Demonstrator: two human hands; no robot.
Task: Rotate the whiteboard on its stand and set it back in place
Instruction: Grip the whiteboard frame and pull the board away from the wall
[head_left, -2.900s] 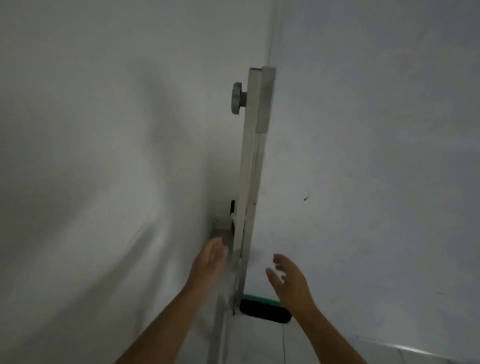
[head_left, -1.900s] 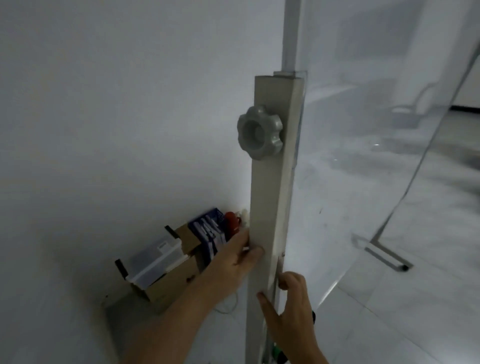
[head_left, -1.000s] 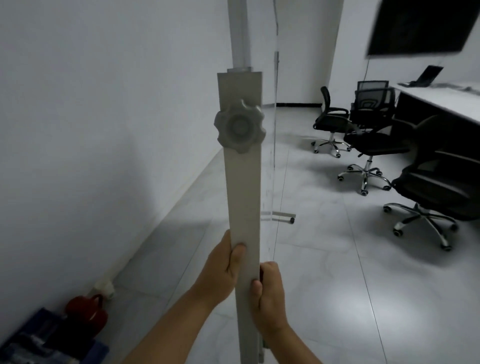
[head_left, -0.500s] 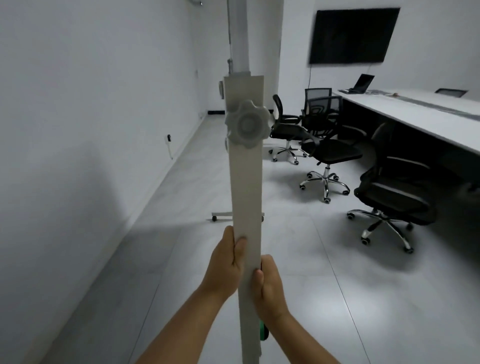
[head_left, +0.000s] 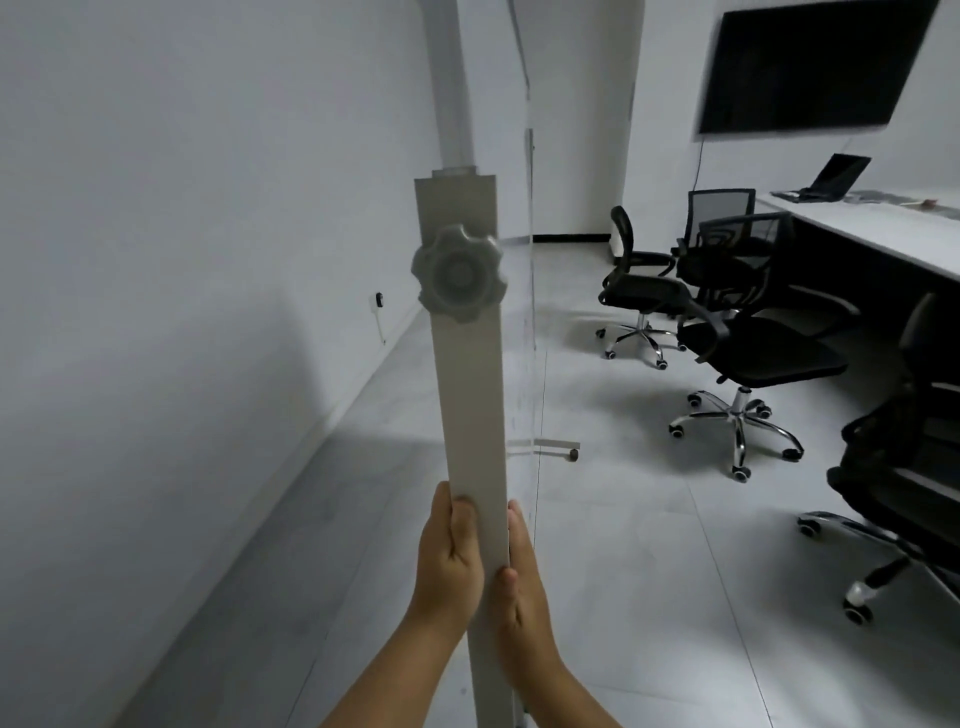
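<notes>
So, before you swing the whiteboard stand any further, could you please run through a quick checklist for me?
1. Left hand wrapped on the stand post: ok.
2. Right hand gripping the post's other side: ok.
3. Locking knob tight: cannot tell.
4. Floor beside the post free of obstacles: ok.
5. Nearest office chair apart from the stand: ok.
6. Near casters rolling freely: cannot tell, out of view.

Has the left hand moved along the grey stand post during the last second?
No. The left hand grips the grey stand post at the same spot below the grey lobed knob as one second ago.
</notes>
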